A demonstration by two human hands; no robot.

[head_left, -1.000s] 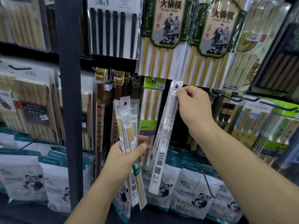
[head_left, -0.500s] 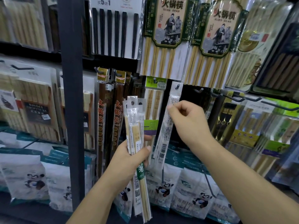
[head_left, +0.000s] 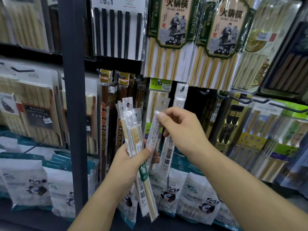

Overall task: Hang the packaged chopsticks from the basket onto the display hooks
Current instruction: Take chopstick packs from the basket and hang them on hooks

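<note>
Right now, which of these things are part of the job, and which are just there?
In the job: left hand holding the bundle of packets; right hand pinching a single packet; hung packet on its hook; empty hook.
Just there: black chopsticks, hot-pot chopstick packs, panda bags, dark post.

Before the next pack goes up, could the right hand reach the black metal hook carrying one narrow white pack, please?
Probably yes: the right hand, pinching a narrow clear pack, is below that hook; nothing blocks it.
</note>
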